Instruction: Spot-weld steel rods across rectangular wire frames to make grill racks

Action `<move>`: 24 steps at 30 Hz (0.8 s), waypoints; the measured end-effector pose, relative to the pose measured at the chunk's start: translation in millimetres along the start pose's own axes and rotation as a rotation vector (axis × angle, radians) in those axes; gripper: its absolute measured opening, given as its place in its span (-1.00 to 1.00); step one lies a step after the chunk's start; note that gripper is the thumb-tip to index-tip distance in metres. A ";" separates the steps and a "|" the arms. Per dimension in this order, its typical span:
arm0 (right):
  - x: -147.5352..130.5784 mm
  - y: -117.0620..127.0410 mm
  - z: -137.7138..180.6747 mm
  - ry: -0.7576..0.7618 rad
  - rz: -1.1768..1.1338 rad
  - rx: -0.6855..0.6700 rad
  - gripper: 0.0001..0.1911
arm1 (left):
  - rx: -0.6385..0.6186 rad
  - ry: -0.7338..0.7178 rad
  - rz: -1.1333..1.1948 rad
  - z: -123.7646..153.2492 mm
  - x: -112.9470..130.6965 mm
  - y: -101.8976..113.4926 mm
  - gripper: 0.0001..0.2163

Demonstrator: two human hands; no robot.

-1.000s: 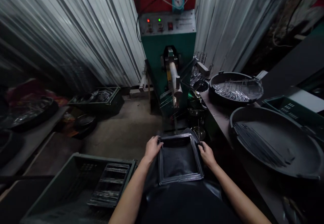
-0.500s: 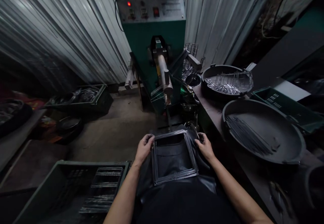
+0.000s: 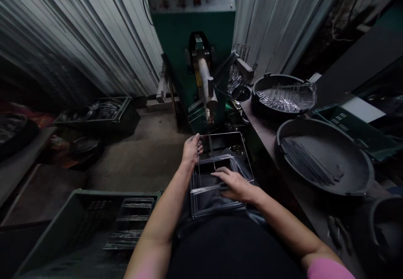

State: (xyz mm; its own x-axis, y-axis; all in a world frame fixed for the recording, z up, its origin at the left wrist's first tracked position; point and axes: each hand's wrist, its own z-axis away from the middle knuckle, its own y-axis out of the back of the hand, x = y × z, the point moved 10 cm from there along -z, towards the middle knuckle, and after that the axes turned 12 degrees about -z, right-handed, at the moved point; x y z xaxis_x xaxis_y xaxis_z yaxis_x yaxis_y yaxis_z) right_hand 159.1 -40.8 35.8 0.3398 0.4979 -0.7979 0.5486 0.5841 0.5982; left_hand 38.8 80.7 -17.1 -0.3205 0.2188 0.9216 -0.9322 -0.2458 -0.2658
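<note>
A stack of square wire frames (image 3: 217, 205) lies on my dark apron in my lap. My left hand (image 3: 192, 149) pinches the near-left corner of a single wire frame (image 3: 239, 138), lifted off the stack and held out toward the green machine (image 3: 197, 56). My right hand (image 3: 234, 184) rests flat, fingers spread, on top of the stack.
A green crate (image 3: 94, 224) with more wire frames stands at my lower left. On the bench at right sit a black basin of straight wire rods (image 3: 324, 161) and another basin with wire racks (image 3: 283, 96). Corrugated metal walls surround the machine; a crate (image 3: 97, 115) sits on the floor at left.
Both hands had gripped the stack's far corners. Now the left hand has raised one frame forward, and the right hand has moved onto the stack's top.
</note>
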 end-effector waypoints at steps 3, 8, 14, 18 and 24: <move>6.0 -11.1 -7.4 -0.071 0.117 -0.098 -0.25 | -0.028 -0.041 0.009 -6.2 8.9 -15.6 -0.73; 20.0 -3.7 -11.2 -0.139 0.210 -0.084 -0.31 | -0.035 -0.052 0.042 -14.5 3.5 -25.5 -0.73; 27.5 -3.0 -13.2 -0.193 0.301 -0.071 -0.42 | -0.072 -0.091 -0.033 -10.8 4.8 -30.2 -0.74; 26.0 -1.1 -14.3 -0.192 0.342 -0.060 -0.44 | -0.100 -0.197 -0.234 4.0 8.6 -29.2 -0.68; 27.7 5.8 -18.1 -0.224 0.335 -0.043 -0.43 | -0.029 -0.317 -0.438 9.4 7.2 -23.6 -0.62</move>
State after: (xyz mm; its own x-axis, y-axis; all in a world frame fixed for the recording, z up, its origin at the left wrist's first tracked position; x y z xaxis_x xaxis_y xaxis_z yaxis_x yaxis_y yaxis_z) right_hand 157.8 -12.0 18.5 0.6548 0.5159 -0.5523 0.3490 0.4418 0.8265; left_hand 60.0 79.3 -1.5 0.1613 -0.0019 0.9869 -0.9728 -0.1686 0.1587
